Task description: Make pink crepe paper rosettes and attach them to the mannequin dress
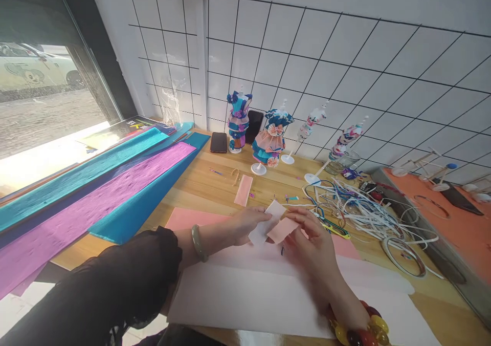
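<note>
Between the fingers of my left hand (251, 223) is a small white piece of paper (264, 227), held tilted over the table. My right hand (310, 236) pinches a pink paper strip (283, 230), whose near end overlaps the white piece. Under both hands lies a large white sheet (245, 300), with pink paper (199, 218) showing beneath its far edge. Another pink strip (243, 190) rests flat on the wood just beyond my left hand. Scissors with yellow handles (335, 227) lie right behind my right hand, partly hidden by it.
Blue and purple crepe paper sheets (146, 182) cover the left side. Small dress forms in paper dresses (270, 141) stand along the wall beside a phone (218, 143). A tangle of white paper strips (368, 213) fills the right, next to an orange surface (441, 202).
</note>
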Available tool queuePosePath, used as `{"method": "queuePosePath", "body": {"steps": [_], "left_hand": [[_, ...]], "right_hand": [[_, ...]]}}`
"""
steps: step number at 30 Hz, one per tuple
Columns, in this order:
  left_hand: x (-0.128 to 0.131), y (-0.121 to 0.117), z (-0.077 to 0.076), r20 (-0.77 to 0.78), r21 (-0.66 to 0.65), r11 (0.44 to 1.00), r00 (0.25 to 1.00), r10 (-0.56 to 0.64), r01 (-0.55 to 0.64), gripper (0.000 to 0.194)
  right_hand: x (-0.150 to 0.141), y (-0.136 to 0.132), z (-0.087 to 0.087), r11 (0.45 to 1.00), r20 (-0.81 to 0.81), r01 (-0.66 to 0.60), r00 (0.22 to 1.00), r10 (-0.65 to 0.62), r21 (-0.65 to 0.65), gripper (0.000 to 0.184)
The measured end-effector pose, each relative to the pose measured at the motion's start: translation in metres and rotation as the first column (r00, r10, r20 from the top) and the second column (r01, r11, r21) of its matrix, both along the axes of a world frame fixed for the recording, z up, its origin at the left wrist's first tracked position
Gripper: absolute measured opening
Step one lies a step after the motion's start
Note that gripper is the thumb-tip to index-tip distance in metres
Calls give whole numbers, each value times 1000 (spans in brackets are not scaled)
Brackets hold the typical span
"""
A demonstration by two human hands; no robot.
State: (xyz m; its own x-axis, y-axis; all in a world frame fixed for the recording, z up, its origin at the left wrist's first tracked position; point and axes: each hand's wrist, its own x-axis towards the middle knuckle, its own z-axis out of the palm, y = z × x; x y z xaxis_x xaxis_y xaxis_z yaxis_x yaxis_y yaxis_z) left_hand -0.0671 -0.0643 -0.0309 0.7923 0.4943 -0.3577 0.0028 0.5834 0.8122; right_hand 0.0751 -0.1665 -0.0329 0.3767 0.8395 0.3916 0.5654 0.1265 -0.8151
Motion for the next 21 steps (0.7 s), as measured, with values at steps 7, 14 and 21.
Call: {"method": "queuePosePath", "body": {"steps": [7,14,21], "left_hand": [[1,4,0,79,-80,996,996,36,-30,24],[0,-2,2,171,-55,998,985,-25,35,22],[1,-7,8,143,-69,997,989,-29,39,25]], "right_hand": [[-7,-5,13,991,-312,-37,950,-4,-128,23],[-18,-3,8,951,-696,-221,718,10,-215,27],[-25,-3,4,961,-574,-178,819,26,-211,31]]}}
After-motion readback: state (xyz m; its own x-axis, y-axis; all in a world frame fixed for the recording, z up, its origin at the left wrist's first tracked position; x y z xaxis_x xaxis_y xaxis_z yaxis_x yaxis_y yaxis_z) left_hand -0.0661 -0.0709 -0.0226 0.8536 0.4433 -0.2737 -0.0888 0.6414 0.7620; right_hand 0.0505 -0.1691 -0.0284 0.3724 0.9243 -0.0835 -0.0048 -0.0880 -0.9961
